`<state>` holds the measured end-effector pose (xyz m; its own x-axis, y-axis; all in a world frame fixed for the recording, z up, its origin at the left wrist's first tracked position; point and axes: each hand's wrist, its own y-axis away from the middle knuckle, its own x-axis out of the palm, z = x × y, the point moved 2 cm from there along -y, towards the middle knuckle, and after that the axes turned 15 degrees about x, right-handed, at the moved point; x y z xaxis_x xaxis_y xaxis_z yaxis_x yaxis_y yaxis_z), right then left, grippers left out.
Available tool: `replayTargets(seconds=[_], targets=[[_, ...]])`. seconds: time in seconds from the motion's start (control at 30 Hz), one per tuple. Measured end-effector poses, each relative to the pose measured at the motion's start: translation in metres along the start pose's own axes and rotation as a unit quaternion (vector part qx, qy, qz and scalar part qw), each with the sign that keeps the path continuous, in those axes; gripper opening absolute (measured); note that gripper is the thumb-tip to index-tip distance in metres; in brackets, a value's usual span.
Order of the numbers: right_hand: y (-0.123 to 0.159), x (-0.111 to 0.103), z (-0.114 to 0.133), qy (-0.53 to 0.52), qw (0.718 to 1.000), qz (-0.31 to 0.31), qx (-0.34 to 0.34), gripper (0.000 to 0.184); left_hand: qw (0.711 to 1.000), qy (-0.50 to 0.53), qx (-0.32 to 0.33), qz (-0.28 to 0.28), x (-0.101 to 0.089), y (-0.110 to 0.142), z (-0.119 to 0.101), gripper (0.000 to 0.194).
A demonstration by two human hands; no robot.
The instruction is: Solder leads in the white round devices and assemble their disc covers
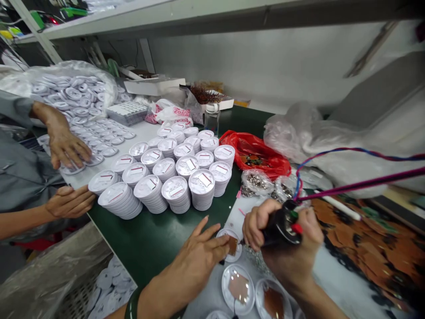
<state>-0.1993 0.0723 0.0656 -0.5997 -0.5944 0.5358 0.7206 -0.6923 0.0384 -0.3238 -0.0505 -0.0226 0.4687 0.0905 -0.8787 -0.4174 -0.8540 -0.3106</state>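
Note:
My left hand (194, 252) reaches over a small round white plastic cover (239, 250), its fingers stretched out and partly spread. Its fingertips rest at a brown circuit board (233, 245) inside that cover. My right hand (288, 239) is wrapped round a black electric screwdriver (282, 226), held lying over with its tip at the right of the board. A twisted red and blue wire (300, 173) runs from its back end. Nearer me lie a round white cover with a copper-coloured board (238, 287) and another with a darker brown board (274, 303).
Stacks of white round covers (175, 190) stand left of centre. Behind are a red bag (255, 155) of parts and a clear bag of screws (257, 181). Brown boards (368, 239) lie piled at right. A co-worker's hands (66, 144) are at left. A shelf (212, 17) overhangs.

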Motion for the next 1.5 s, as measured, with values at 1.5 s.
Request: replayTargets(seconds=[1.5], targets=[[-0.008, -0.014, -0.035, 0.067, 0.997, 0.021, 0.029, 0.051, 0.999, 0.048, -0.014, 0.012, 0.002, -0.015, 0.008, 0.031]])
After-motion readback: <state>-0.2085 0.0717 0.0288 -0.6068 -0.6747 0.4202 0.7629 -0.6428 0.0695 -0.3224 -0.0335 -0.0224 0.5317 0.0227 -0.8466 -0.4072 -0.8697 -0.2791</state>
